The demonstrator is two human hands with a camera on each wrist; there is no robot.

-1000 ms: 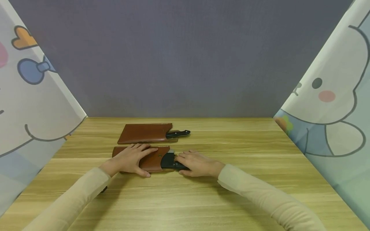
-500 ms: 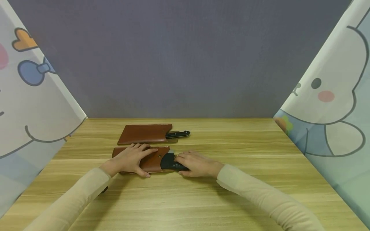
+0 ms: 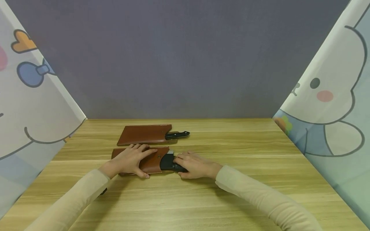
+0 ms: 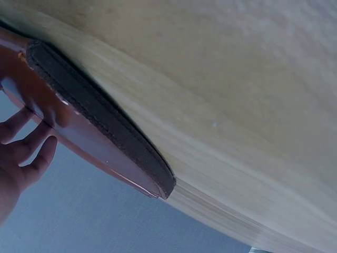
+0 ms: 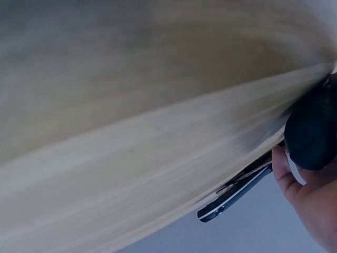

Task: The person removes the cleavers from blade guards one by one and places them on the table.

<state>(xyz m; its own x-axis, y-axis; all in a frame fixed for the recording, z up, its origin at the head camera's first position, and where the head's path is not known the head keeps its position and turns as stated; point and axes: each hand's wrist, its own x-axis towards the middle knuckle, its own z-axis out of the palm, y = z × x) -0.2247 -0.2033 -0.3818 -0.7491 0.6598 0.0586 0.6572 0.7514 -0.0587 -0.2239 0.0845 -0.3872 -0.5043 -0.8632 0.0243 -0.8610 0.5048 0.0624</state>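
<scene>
My left hand [image 3: 130, 160] lies with spread fingers across a brown leather sheath [image 3: 151, 162], its thumb over the near edge. Out of the sheath's right-hand mouth comes a cleaver, its broad dark blade [image 3: 166, 161] showing a grey strip along the far edge. My right hand [image 3: 196, 165] grips the cleaver's round black handle [image 3: 180, 167]; most of the blade is hidden in the leather. In the left wrist view, fingertips touch the shiny face of the sheath [image 4: 95, 137]. The right wrist view shows the handle's dark end [image 5: 311, 132] beside the fingers.
Behind the hands lies a second brown leather sheath [image 3: 144, 134] with a black-handled knife [image 3: 177, 135] sticking out to the right. The wooden table [image 3: 179, 205] meets a grey wall [image 3: 185, 57] at the back, with cartoon-printed panels [image 3: 326, 106] on both sides.
</scene>
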